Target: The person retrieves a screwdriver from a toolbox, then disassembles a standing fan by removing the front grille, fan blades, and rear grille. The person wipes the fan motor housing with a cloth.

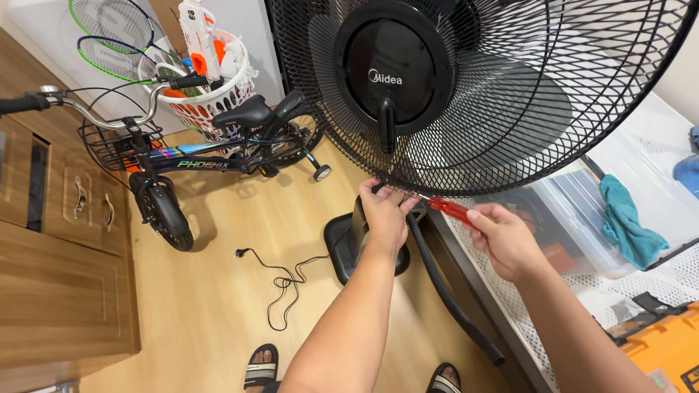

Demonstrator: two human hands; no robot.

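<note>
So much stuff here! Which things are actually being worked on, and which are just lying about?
In use:
- black fan grille
- red-handled screwdriver, in the right hand
- left hand, pinching the grille's bottom rim

Lying about:
- child's bicycle
- white basket
- badminton rackets
- teal cloth
- orange case

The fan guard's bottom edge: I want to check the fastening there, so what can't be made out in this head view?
- Fastener at the fan guard rim: hidden by the left hand.
- Tip of the red-handled screwdriver: too thin to see where it meets the rim.
- Handle end: covered by the right hand.
- Fan base: partly behind the left forearm.
- Guard's top: cut off by the frame edge.
</note>
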